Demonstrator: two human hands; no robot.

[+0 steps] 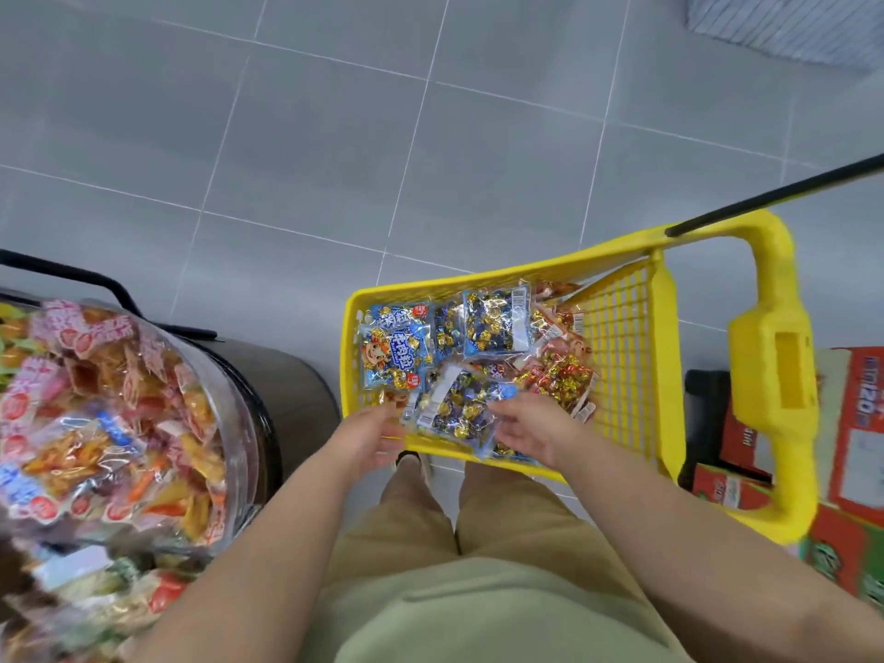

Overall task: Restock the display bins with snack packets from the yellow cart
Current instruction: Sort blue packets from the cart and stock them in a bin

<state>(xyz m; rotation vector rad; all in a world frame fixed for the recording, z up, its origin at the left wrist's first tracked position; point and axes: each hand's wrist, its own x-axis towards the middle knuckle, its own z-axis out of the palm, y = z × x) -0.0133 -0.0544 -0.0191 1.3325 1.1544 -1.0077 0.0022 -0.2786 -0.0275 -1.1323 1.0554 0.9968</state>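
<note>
Lifting a packet (454,413) pinched between left hand (370,435) and right hand (526,425): slick film may slip, dropping it beneath both hands.

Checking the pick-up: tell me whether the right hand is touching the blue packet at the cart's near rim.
Touching. Head view: the right hand curls its fingers over an edge of the blue packet, no gap.

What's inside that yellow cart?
Snack packets: blue packets of gold-wrapped sweets, and red packets on the person's right. They are piled up, so the yellow cart floor and anything underneath are hidden.
</note>
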